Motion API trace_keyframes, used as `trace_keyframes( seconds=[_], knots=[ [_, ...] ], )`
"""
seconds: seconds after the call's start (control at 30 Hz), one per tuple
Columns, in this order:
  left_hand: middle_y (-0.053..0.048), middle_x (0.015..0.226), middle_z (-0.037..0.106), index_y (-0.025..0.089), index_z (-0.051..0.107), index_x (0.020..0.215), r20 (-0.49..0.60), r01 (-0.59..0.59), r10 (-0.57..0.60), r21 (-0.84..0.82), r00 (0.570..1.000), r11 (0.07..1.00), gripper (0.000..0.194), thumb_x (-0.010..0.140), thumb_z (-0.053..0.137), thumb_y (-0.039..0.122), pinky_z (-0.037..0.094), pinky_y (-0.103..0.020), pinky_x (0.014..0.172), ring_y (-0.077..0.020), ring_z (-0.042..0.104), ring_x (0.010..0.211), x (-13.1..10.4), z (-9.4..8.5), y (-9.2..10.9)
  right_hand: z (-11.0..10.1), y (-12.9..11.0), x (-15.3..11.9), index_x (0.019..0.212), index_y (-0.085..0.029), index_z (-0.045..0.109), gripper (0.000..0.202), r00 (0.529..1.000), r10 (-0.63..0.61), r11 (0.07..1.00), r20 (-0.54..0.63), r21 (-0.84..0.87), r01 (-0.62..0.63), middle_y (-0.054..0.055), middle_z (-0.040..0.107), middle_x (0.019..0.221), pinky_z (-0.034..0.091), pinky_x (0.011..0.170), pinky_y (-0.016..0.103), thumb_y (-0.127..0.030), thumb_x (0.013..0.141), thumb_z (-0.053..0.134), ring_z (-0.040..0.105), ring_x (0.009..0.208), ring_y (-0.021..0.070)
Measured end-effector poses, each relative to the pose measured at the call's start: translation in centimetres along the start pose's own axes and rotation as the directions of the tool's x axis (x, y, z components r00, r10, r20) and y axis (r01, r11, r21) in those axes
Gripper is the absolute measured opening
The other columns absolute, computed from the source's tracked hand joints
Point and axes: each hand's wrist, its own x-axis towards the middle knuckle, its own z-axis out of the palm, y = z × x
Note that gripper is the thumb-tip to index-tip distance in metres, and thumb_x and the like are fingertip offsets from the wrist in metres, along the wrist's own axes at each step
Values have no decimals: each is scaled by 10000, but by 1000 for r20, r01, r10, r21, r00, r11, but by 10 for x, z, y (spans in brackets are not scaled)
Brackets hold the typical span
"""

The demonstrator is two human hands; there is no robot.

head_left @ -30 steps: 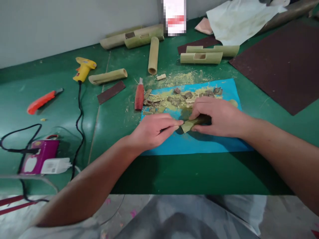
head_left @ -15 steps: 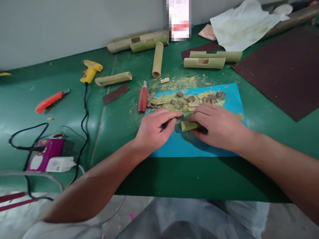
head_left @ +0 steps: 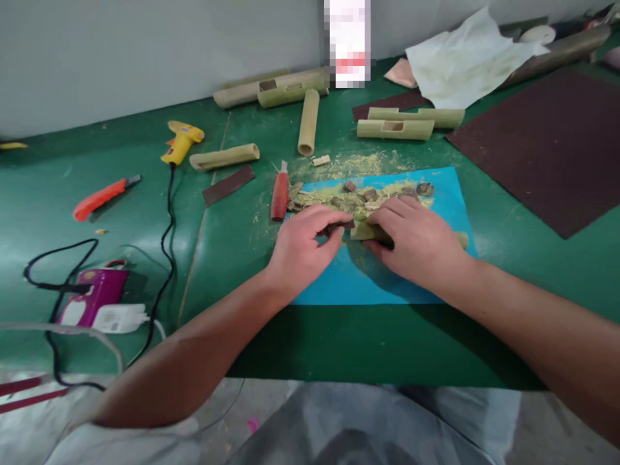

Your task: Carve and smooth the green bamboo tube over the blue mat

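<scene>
At the middle of the blue sheet (head_left: 368, 284), the right hand (head_left: 419, 236) is gripping a bamboo piece (head_left: 361, 231), with the thumb and fingers closing around it from above. The bamboo piece is lying roughly crosswise over the sheet; its left end is protruding toward the left hand, and its right end is showing beyond the right hand. The left hand (head_left: 305, 245) is pinching a dark brown strip (head_left: 349, 224) between thumb and fingers, and the edge of this strip is sitting right at the left end of the bamboo piece; whether the two are touching cannot be told.

Just beyond both hands, a band of shavings and chips (head_left: 371, 195) is covering the far part of the sheet. A red-handled knife (head_left: 279, 197) is lying at the left edge of this band, its blade pointing away from the person. A small pale offcut (head_left: 321, 160) is resting on the green surface (head_left: 368, 342) behind the sheet.

Farther out, a bamboo tube (head_left: 309, 123) is lying lengthwise with its open end facing the person, and a notched bamboo tube (head_left: 394, 129) is lying crosswise to its right. On the left, a yellow glue gun (head_left: 181, 142) and an orange cutter (head_left: 100, 200) are resting well apart from the hands. On the right, a large brown sheet (head_left: 542, 142) is lying flat.
</scene>
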Motion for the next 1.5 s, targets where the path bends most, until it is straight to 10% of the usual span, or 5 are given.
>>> trace_keyframes(
  seconds=[1.5],
  knots=[
    [-16, 876, 757, 182, 718, 966, 26, 170, -168, -164, 985, 972, 159, 866, 596, 165, 545, -224, 678, -124, 675, 727, 3, 9, 1, -3, 1, 8, 856, -225, 550, 83, 997, -14, 980, 75, 199, -1, 98, 647, 952, 409, 753, 388, -237, 839, 630, 590, 952, 281]
  ],
)
